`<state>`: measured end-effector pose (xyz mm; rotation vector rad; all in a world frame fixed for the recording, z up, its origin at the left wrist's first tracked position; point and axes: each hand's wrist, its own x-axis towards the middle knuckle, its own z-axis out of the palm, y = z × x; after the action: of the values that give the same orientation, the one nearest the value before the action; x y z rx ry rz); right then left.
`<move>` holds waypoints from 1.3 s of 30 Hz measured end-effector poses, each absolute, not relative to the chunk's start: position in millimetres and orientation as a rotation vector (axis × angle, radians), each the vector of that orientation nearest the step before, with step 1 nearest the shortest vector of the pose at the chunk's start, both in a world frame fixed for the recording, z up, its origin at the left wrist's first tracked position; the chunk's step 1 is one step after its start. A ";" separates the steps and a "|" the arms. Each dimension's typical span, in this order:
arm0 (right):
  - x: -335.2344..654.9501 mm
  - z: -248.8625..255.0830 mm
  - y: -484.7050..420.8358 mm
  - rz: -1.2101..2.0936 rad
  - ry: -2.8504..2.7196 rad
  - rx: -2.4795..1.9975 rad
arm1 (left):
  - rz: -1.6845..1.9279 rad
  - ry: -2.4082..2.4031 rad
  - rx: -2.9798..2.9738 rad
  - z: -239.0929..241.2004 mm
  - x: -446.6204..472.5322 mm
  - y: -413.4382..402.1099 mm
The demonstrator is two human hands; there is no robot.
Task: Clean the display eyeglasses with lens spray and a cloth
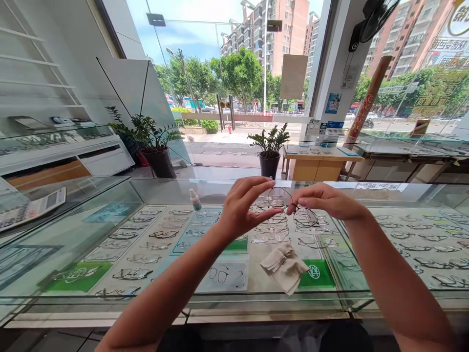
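By the counter's (264,313) front edge: crumpled cloth (283,268) | farther, aloft: glasses (297,208), long axis sloping down rightward | my right hand (326,201) pinches narrowly near the bridge | my left hand (244,203) — finger and thumb wide — brackets one lens (contact unclear)

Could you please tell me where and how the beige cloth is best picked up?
Probably by pinching its bunched middle from above, near side: the beige cloth lies rumpled on the glass counter, its folds offering something to pinch.
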<state>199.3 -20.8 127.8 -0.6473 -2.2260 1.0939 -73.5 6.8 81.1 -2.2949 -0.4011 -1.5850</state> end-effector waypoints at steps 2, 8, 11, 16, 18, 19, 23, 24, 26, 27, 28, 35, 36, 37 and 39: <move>204.9 159.0 -21.6 1.038 -2.267 -0.645 | -1.606 -0.357 -2.235 104.7 -77.6 11.6; 218.2 207.1 -28.5 0.566 -2.096 -0.821 | -1.762 -0.504 -2.047 154.2 -80.1 29.4; 205.4 190.2 -32.3 0.313 -1.922 -0.809 | -1.893 -0.651 -1.955 158.8 -73.1 32.0; 164.5 148.5 -24.9 -0.103 -1.673 -0.997 | -2.043 -0.782 -1.821 149.0 -64.1 29.9; 153.0 141.0 -19.5 -0.194 -1.621 -1.018 | -2.037 -0.780 -1.813 145.4 -63.1 29.2; 149.1 139.3 -17.1 -0.228 -1.603 -1.016 | -2.023 -0.776 -1.817 144.1 -63.0 29.2; 141.6 137.7 -11.2 -0.347 -1.556 -1.001 | -2.002 -0.753 -1.848 141.8 -62.5 30.5; 140.8 137.3 -10.5 -0.370 -1.543 -0.998 | -2.008 -0.754 -1.852 141.5 -62.2 30.9; 139.6 136.3 -10.0 -0.397 -1.507 -0.989 | -2.021 -0.765 -1.857 140.8 -61.7 31.7; 139.2 135.8 -10.2 -0.402 -1.489 -0.984 | -2.027 -0.773 -1.861 140.5 -61.3 32.0; 138.9 135.4 -10.6 -0.400 -1.476 -0.982 | -2.038 -0.782 -1.863 140.1 -60.9 32.2; 139.4 139.0 -15.5 -0.401 -1.466 -1.023 | -2.101 -0.867 -1.919 137.9 -57.9 34.3; 139.8 139.7 -15.8 -0.406 -1.470 -1.026 | -2.109 -0.880 -1.928 137.5 -57.7 35.2; 140.2 140.3 -16.0 -0.412 -1.475 -1.028 | -2.118 -0.892 -1.934 137.0 -57.6 36.2; 141.0 141.2 -16.5 -0.420 -1.491 -1.038 | -2.138 -0.909 -1.949 135.9 -57.7 38.5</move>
<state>141.0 -16.5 141.2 -1.0379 -1.4908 -0.4201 -57.7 38.5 135.9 -1.9486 -0.9087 -2.1378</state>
